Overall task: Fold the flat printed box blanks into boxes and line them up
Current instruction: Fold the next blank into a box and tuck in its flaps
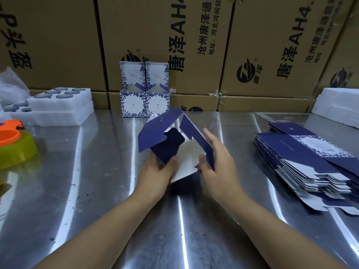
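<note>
The brown cartons stacked from ten to two o'clock carry black print. The one at ten shows only cut-off characters, and those at twelve and one read "唐泽 AH4" beside a round logo, with smaller lines starting "沧州唐泽" and "地址:河北河间". At nine sit an orange piece on a yellow-green ring, with white foam trays and a clear bag behind them. Two folded boxes, white with blue flowers, stand side by side at twelve against the cartons, lids up. Just in front of me is the half-folded box blank, navy outside and white inside. My left hand grips its near left corner, thumb on a navy flap. My right hand pinches the right panel, thumb inside and fingers along the outside. At three lies the stack of flat blanks, with a white foam block beyond it. Everything rests on a scuffed, shiny steel table.
</note>
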